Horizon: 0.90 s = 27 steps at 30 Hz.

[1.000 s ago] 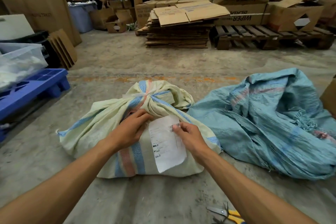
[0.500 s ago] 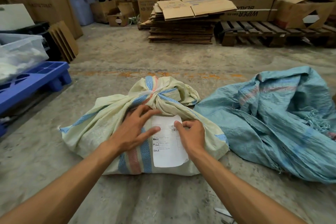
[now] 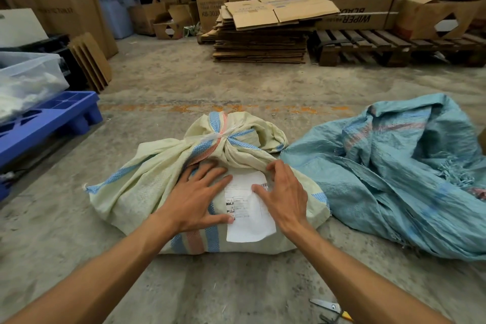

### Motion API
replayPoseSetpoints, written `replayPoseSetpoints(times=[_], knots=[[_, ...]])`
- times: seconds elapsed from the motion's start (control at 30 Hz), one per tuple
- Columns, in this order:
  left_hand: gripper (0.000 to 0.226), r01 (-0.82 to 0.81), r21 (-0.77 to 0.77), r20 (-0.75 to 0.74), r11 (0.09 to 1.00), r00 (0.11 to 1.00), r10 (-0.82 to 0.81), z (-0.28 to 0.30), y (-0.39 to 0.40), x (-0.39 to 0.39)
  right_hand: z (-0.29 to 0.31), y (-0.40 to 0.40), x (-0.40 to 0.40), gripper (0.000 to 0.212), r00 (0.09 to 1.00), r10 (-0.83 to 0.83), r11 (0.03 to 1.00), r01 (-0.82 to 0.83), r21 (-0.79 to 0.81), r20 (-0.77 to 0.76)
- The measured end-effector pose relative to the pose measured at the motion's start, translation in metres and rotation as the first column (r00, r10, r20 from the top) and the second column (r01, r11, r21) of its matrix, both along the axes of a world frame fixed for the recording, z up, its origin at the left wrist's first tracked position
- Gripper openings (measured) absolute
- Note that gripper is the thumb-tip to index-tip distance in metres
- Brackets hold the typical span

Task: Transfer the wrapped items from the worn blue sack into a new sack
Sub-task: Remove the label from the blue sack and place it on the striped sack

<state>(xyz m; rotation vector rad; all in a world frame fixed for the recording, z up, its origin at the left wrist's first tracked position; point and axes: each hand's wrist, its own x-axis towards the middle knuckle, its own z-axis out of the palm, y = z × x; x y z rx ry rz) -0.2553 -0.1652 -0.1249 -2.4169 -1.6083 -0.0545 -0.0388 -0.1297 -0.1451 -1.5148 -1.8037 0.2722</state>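
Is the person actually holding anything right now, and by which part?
Nothing is gripped. The left hand lies flat, fingers spread, on the tied cream sack. The right hand rests on the white label and the sack, pressing down.

Warehouse: flattened cartons [image 3: 265,34], pallets [image 3: 381,46]

Views: one, a wide-angle camera worn on the person's head.
Position: above and just behind both forearms, which enter from the lower left and lower right corners.
Direction: forward and down across the grey concrete floor [image 3: 163,218].
Nearness: close over the tied pale-yellow woven sack [image 3: 147,187] at frame centre; the crumpled blue woven sack [image 3: 394,181] fills the right middle.
Far field: the stack of flattened brown cardboard boxes [image 3: 263,34] and the dark wooden pallet [image 3: 381,45] sit along the top.
Distortion: straight edges bow near the borders.
Shared area: none, single view.
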Motion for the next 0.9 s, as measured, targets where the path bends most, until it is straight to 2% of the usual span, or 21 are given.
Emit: replayPoseSetpoints(times=[0.07, 0.1, 0.13, 0.17, 0.23, 0.3, 0.37, 0.43, 0.5, 0.57, 0.63, 0.7, 0.8, 0.9], knots=[[0.097, 0.000, 0.008, -0.021, 1.000, 1.000, 0.000, -0.001, -0.001, 0.002, 0.001, 0.002, 0.000, 0.033, 0.993, 0.108, 0.983, -0.115, 0.142, 0.052], [0.097, 0.004, 0.005, -0.033, 1.000, 0.999, -0.004, -0.002, -0.001, 0.003, 0.001, 0.004, 0.001, 0.028, 0.973, 0.204, 0.949, -0.224, 0.221, 0.110], [0.096, 0.010, 0.006, -0.046, 1.000, 0.999, -0.010, -0.003, -0.001, 0.004, 0.000, 0.005, 0.002, 0.024, 0.934, 0.302, 0.900, -0.345, 0.267, 0.189], [0.097, 0.017, 0.010, -0.056, 1.000, 0.998, -0.016, -0.005, -0.001, 0.005, -0.004, 0.007, 0.004, 0.026, 0.884, 0.386, 0.859, -0.449, 0.247, 0.265], [0.098, 0.023, 0.025, -0.077, 0.999, 0.997, -0.021, -0.007, -0.001, 0.006, -0.010, 0.010, 0.013, 0.053, 0.789, 0.511, 0.833, -0.552, 0.028, 0.341], [0.101, 0.030, 0.038, -0.106, 0.999, 0.994, -0.026, -0.009, -0.001, 0.005, -0.017, 0.015, 0.026, 0.086, 0.697, 0.604, 0.794, -0.569, -0.213, 0.387], [0.104, 0.030, 0.051, -0.127, 0.998, 0.992, -0.023, -0.010, 0.000, 0.006, -0.022, 0.021, 0.035, 0.106, 0.604, 0.625, 0.773, -0.568, -0.283, 0.494], [0.106, -0.010, 0.062, -0.122, 0.998, 0.992, 0.017, -0.010, -0.001, 0.011, -0.027, 0.025, 0.038, 0.119, 0.558, 0.583, 0.791, -0.557, -0.255, 0.590], [0.109, -0.078, 0.049, -0.095, 0.996, 0.992, 0.083, -0.013, -0.003, 0.020, -0.034, 0.026, 0.038, 0.127, 0.548, 0.507, 0.826, -0.530, -0.192, 0.666], [0.115, -0.139, 0.045, -0.109, 0.989, 0.984, 0.143, -0.017, -0.006, 0.028, -0.040, 0.023, 0.039, 0.132, 0.578, 0.445, 0.854, -0.503, -0.130, 0.683], [0.120, -0.185, 0.060, -0.130, 0.981, 0.973, 0.191, -0.022, -0.007, 0.032, -0.043, 0.020, 0.040, 0.130, 0.624, 0.416, 0.873, -0.478, -0.099, 0.662], [0.121, -0.213, 0.080, -0.125, 0.974, 0.967, 0.222, -0.025, -0.006, 0.035, -0.038, 0.016, 0.041, 0.113, 0.655, 0.430, 0.869, -0.486, -0.090, 0.621], [0.119, -0.251, 0.114, -0.094, 0.961, 0.961, 0.261, -0.025, -0.007, 0.040, -0.032, 0.019, 0.042, 0.078, 0.631, 0.555, 0.815, -0.544, -0.201, 0.542], [0.121, -0.248, 0.127, -0.101, 0.960, 0.960, 0.262, -0.026, -0.009, 0.038, -0.036, 0.025, 0.046, 0.061, 0.618, 0.597, 0.781, -0.594, -0.194, 0.512]])
